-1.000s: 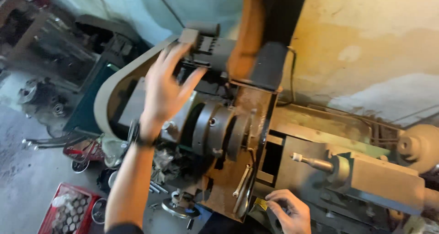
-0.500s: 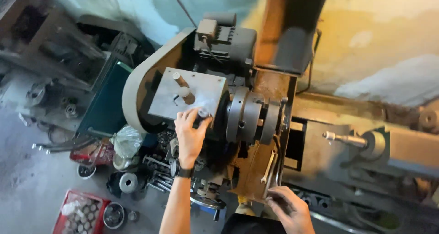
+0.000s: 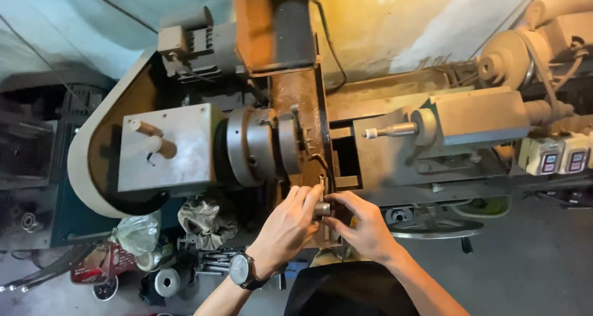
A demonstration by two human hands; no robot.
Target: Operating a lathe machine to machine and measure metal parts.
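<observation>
A worn metal lathe fills the view, with its round chuck (image 3: 256,144) in the middle and the grey headstock box (image 3: 164,148) to its left. Both hands meet just below the chuck at the front of the rusty carriage (image 3: 302,118). My left hand (image 3: 289,224), with a wristwatch, pinches a small metal cylinder (image 3: 322,209). My right hand (image 3: 364,224) touches the same piece from the right, fingers curled around it. The tailstock (image 3: 460,120) with its pointed centre stands to the right, apart from the hands.
A motor (image 3: 197,41) sits above the headstock. A belt guard (image 3: 83,162) curves at left. Rags, a plastic bag (image 3: 137,232) and metal parts lie on the floor below. A handwheel (image 3: 432,220) is low right, switch boxes (image 3: 559,155) far right.
My left hand has dropped from the headstock and chuck down to the front of the carriage, joining my right hand on the small metal piece. The view has shifted right.
</observation>
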